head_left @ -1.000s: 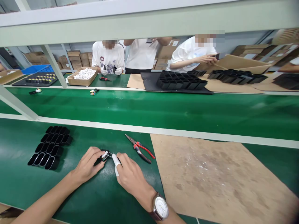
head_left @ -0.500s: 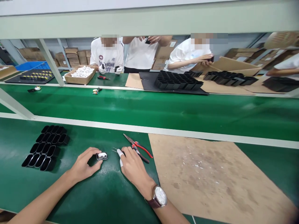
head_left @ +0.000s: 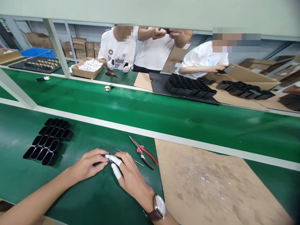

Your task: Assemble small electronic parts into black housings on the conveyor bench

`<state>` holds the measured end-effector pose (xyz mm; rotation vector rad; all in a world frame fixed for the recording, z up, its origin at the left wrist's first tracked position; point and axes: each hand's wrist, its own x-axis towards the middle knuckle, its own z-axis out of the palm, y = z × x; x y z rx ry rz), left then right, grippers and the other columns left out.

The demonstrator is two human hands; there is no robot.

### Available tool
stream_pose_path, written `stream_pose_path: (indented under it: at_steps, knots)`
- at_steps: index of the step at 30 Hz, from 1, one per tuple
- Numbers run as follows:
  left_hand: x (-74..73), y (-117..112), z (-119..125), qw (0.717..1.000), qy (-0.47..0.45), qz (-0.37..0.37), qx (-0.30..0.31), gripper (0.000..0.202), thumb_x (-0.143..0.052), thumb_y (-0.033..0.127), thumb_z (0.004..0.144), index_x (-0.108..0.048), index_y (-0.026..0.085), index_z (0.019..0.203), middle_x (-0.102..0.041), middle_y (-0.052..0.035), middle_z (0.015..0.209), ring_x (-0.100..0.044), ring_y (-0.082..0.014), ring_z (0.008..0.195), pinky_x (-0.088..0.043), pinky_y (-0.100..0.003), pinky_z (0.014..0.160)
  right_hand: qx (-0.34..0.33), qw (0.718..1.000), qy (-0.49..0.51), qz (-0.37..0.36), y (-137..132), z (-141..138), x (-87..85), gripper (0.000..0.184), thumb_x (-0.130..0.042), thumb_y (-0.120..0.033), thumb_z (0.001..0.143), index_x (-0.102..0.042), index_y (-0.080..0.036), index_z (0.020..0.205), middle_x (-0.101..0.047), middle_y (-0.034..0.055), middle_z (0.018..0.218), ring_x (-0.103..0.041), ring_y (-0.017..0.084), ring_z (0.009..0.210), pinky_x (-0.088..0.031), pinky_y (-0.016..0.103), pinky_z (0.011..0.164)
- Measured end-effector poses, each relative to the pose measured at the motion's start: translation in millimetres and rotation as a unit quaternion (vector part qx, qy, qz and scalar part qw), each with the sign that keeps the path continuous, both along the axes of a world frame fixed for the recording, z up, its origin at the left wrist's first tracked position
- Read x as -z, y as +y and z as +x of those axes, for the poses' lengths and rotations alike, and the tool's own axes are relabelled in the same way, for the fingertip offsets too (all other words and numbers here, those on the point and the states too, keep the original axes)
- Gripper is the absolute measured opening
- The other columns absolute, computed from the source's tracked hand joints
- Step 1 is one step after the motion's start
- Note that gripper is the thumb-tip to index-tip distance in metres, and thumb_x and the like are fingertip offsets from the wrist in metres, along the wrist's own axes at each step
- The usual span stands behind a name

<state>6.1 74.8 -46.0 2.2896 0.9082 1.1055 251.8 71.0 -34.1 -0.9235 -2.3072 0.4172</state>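
My left hand (head_left: 90, 164) pinches a small black oval casing (head_left: 108, 158) with white parts inside, held low over the green bench. White finger covers sit on the thumb and index finger of my right hand (head_left: 127, 172). Its index finger presses onto the top of the casing from the right, the thumb just below. Thin metal tweezers (head_left: 138, 162) lie on the bench behind my right hand, partly hidden by it. Pliers with red and black handles (head_left: 142, 153) rest farther right. Several black oval casings (head_left: 48, 142) stand upright in rows on the left.
A stained cardboard sheet (head_left: 211, 184) covers the bench on the right. Beyond a pale rail lies a green belt (head_left: 152, 111) carrying a small assembly (head_left: 108, 88). Across it, several people work near a box of white pieces (head_left: 90, 67) and black casings (head_left: 189, 86).
The tweezers have left my right hand's fingers and lie on the bench. That hand has moved left onto the casing in my left hand. The view has shifted slightly.
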Motion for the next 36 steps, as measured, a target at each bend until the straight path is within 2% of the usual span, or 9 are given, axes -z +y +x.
stream_pose_path:
  at_steps: [4, 8, 14, 17, 19, 24, 28, 32, 36]
  knots:
    - [0.2, -0.5, -0.4, 1.0, 0.007, 0.001, -0.001, 0.022, -0.066, 0.012, 0.1, -0.068, 0.023, 0.119, -0.072, -0.0128, 0.125, -0.074, -0.0229, 0.109, -0.064, -0.034, 0.09, 0.011, 1.0, 0.028, -0.003, 0.6, -1.1, -1.3, 0.04, -0.05, -0.015, 0.106, -0.051, -0.022, 0.145, -0.065, 0.0125, 0.124, -0.063, 0.026, 0.111, -0.058, 0.047, 0.094]
    - [0.5, -2.4, 0.8, 1.0, 0.014, -0.012, -0.018, 0.019, -0.065, 0.016, 0.101, -0.068, 0.023, 0.119, -0.073, -0.0128, 0.122, -0.074, -0.0234, 0.11, -0.064, -0.035, 0.092, 0.034, 0.993, 0.081, 0.081, -1.0, -0.5, 2.4, 0.045, -0.05, -0.01, 0.104, -0.049, -0.022, 0.147, -0.068, 0.0116, 0.117, -0.065, 0.025, 0.105, -0.058, 0.043, 0.09]
    - [-2.9, 11.9, -0.4, 0.991, -0.03, 0.035, -0.129, 0.014, -0.066, 0.019, 0.1, -0.07, 0.022, 0.113, -0.073, -0.011, 0.116, -0.075, -0.02, 0.096, -0.065, -0.032, 0.084, -0.038, 0.984, 0.008, 0.173, -7.8, -1.5, 17.2, 0.032, -0.052, -0.001, 0.094, -0.062, -0.017, 0.12, -0.069, 0.01, 0.105, -0.061, 0.023, 0.091, -0.054, 0.04, 0.082]
    - [-7.2, 37.5, -1.8, 0.981, -0.043, 0.019, -0.187, 0.011, -0.066, 0.026, 0.099, -0.07, 0.021, 0.108, -0.073, -0.009, 0.112, -0.074, -0.0164, 0.082, -0.065, -0.029, 0.073, -0.069, 0.981, -0.047, 0.176, -10.6, -3.6, 26.9, 0.023, -0.056, -0.001, 0.088, -0.063, -0.019, 0.101, -0.067, 0.0069, 0.099, -0.057, 0.022, 0.085, -0.052, 0.038, 0.08]
    - [-10.5, 63.3, -2.8, 0.976, -0.044, 0.015, -0.215, 0.012, -0.067, 0.03, 0.096, -0.07, 0.021, 0.102, -0.074, -0.0083, 0.11, -0.073, -0.0176, 0.084, -0.065, -0.03, 0.074, -0.074, 0.979, -0.065, 0.178, -11.4, -4.5, 31.7, 0.021, -0.059, -0.002, 0.084, -0.062, -0.019, 0.095, -0.066, 0.0058, 0.098, -0.056, 0.022, 0.085, -0.052, 0.038, 0.081]
    - [-21.6, 138.3, -6.9, 0.953, -0.043, -0.006, -0.301, 0.017, -0.07, 0.035, 0.092, -0.071, 0.019, 0.087, -0.073, -0.0061, 0.096, -0.071, -0.0183, 0.075, -0.064, -0.034, 0.076, -0.07, 0.975, -0.094, 0.187, -12.2, -3.4, 36.6, 0.021, -0.063, -0.006, 0.081, -0.062, -0.019, 0.096, -0.066, 0.0053, 0.101, -0.054, 0.022, 0.088, -0.051, 0.038, 0.083]
    - [-33.6, 170.1, -6.9, 0.93, -0.053, -0.04, -0.361, 0.024, -0.071, 0.037, 0.098, -0.069, 0.014, 0.09, -0.071, -0.004, 0.091, -0.07, -0.018, 0.082, -0.061, -0.038, 0.083, -0.08, 0.972, -0.12, 0.185, -12.7, -0.7, 37.8, 0.021, -0.069, -0.01, 0.081, -0.063, -0.019, 0.098, -0.066, 0.0054, 0.104, -0.056, 0.023, 0.093, -0.051, 0.038, 0.09]
    - [-44.2, 164.2, 4.1, 0.923, -0.079, -0.061, -0.372, 0.027, -0.071, 0.041, 0.099, -0.071, 0.014, 0.101, -0.073, -0.0091, 0.107, -0.071, -0.0218, 0.096, -0.061, -0.04, 0.086, -0.091, 0.972, -0.146, 0.16, -12.4, 2.6, 33.8, 0.022, -0.071, -0.015, 0.085, -0.064, -0.018, 0.106, -0.066, 0.0066, 0.112, -0.057, 0.024, 0.102, -0.049, 0.038, 0.099]
    - [-65.8, 130.6, 32.4, 0.93, -0.11, -0.076, -0.341, 0.037, -0.065, 0.049, 0.096, -0.074, 0.014, 0.101, -0.076, -0.0151, 0.105, -0.074, -0.0268, 0.093, -0.063, -0.039, 0.079, -0.106, 0.971, -0.171, 0.13, -12.8, 3.6, 25.0, 0.017, -0.067, -0.019, 0.092, -0.064, -0.017, 0.109, -0.065, 0.0074, 0.113, -0.055, 0.024, 0.104, -0.048, 0.037, 0.098]
